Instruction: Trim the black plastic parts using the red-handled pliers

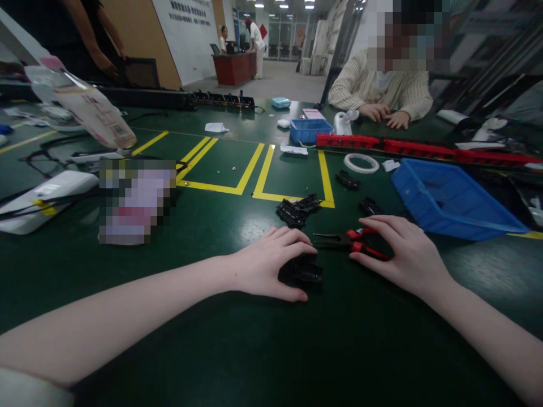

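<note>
My left hand (271, 263) rests low over the green table, its thumb and fingers spread around a black plastic part (309, 273). Thumb and part look apart, and the fingers hide the part's far side. On the right, needle-nose pliers (354, 242) with red-and-black handles point left, jaws slightly parted. The thumb and fingers of my right hand (403, 251) curve around their handles. Just beyond my left hand lie more black plastic parts (292, 213). Another black part (370, 207) sits past my right fingers, and one more (348, 180) lies farther back.
A blue bin (458, 198) stands at right, near a white tape roll (361, 163). Long red strips (424, 148) cross behind it, before a seated person (382, 90). On the left are a phone (136, 206), a white device (51, 198), cables and a tilted bottle (91, 110).
</note>
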`<state>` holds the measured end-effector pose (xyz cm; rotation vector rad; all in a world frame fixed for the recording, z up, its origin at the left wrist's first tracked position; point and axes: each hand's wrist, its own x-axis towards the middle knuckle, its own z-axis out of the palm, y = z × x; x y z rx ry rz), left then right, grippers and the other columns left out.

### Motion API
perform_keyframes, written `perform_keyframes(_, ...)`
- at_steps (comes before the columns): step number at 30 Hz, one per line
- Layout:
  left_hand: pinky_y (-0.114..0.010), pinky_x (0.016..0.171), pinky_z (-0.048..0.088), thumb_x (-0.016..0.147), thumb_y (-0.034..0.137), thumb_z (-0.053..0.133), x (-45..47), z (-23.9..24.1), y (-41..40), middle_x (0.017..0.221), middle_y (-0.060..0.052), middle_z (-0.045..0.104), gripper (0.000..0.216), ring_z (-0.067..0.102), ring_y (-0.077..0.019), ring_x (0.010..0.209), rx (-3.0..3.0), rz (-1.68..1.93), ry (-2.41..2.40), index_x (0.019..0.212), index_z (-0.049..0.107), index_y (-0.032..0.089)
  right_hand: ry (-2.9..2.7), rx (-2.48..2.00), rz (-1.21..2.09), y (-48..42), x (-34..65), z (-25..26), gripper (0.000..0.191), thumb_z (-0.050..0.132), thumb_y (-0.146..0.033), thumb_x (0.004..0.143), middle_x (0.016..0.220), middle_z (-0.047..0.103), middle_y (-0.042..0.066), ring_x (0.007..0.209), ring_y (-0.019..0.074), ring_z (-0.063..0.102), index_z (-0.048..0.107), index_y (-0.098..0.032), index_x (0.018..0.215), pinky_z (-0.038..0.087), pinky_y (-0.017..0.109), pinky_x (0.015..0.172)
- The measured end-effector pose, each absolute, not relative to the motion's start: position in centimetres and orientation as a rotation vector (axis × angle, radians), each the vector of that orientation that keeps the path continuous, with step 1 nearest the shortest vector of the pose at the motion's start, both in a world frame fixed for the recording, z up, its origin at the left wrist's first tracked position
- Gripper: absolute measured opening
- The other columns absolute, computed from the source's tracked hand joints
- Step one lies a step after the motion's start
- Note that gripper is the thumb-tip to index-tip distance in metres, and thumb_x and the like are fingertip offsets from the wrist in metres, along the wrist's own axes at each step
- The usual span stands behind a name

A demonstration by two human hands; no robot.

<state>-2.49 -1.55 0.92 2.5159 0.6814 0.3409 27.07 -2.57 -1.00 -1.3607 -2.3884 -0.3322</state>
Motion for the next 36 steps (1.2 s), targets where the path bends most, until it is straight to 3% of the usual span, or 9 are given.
perform_keyframes(4, -0.034, 0.086, 0.043, 0.071, 0.044, 0.073, -2.7, 0.8, -1.3, 0.118, -0.009, 0.051, 0.071, 0.051, -0.0230, 0.104, 2.495, 0.337, 0.677, 0.130, 0.044, 0.018, -2.397, -1.482, -0.064, -3.5, 29.5, -1.9, 0.061, 0.058, -0.051, 0.081, 0.124, 0.052, 0.014, 0.111, 0.0300, 0.053, 0.042, -0.020, 0.131, 0.047, 0.047, 0.089)
perform_keyframes(9, -0.028, 0.072, 0.046, 0.074, 0.047, 0.069, -2.7, 0.9, -1.5, 0.110, -0.007, 0.054, 0.069, 0.056, -0.0196, 0.091, 2.529, 0.294, 0.706, 0.131, 0.043, 0.019, -2.298, -1.565, -0.136, -4.6, 29.9, -1.9, 0.058, 0.059, -0.053, 0.079, 0.108, 0.055, 0.013, 0.098, 0.0277, 0.056, 0.049, -0.016, 0.122, 0.049, 0.044, 0.083)
perform_keyframes(14, -0.029, 0.070, 0.045, 0.072, 0.056, 0.066, -2.8, 1.1, -1.8, 0.108, -0.006, 0.058, 0.072, 0.059, -0.0205, 0.090, 2.677, 0.288, 0.696, 0.129, 0.044, 0.017, -2.231, -1.602, -0.130, -5.2, 29.5, -1.6, 0.051, 0.060, -0.057, 0.076, 0.103, 0.056, 0.010, 0.091, 0.0251, 0.058, 0.053, -0.018, 0.108, 0.052, 0.039, 0.074)
perform_keyframes(23, -0.030, 0.078, 0.045, 0.073, 0.062, 0.062, -3.1, 1.0, -1.6, 0.117, -0.008, 0.062, 0.079, 0.060, -0.0217, 0.098, 2.723, 0.247, 0.635, 0.133, 0.040, 0.017, -2.253, -1.372, -0.293, -5.8, 29.3, -1.2, 0.053, 0.058, -0.044, 0.082, 0.114, 0.056, 0.012, 0.102, 0.0276, 0.058, 0.047, -0.019, 0.127, 0.052, 0.043, 0.083)
perform_keyframes(29, -0.029, 0.067, 0.042, 0.071, 0.068, 0.060, -2.9, 0.9, -1.7, 0.096, -0.008, 0.068, 0.094, 0.064, -0.0207, 0.079, 2.756, 0.160, 0.665, 0.142, 0.029, 0.015, -2.304, -1.371, -0.345, -5.7, 29.4, -1.3, 0.058, 0.060, -0.047, 0.080, 0.111, 0.060, 0.012, 0.098, 0.0274, 0.061, 0.047, -0.018, 0.128, 0.054, 0.042, 0.078)
perform_keyframes(32, -0.028, 0.065, 0.038, 0.071, 0.068, 0.059, -2.9, 0.8, -1.6, 0.093, -0.007, 0.069, 0.091, 0.064, -0.0194, 0.078, 2.797, 0.184, 0.651, 0.140, 0.033, 0.015, -2.329, -1.424, -0.346, -5.5, 29.3, -1.3, 0.060, 0.060, -0.052, 0.078, 0.108, 0.061, 0.013, 0.093, 0.0273, 0.063, 0.050, -0.015, 0.125, 0.055, 0.040, 0.071)
perform_keyframes(36, -0.028, 0.061, 0.033, 0.069, 0.071, 0.059, -3.3, 0.7, -1.3, 0.092, -0.005, 0.069, 0.088, 0.063, -0.0178, 0.074, 2.880, 0.309, 0.583, 0.133, 0.043, 0.014, -2.323, -1.416, -0.279, -5.6, 29.0, -1.0, 0.049, 0.060, -0.047, 0.079, 0.105, 0.060, 0.011, 0.089, 0.0257, 0.062, 0.053, -0.017, 0.118, 0.055, 0.039, 0.069)
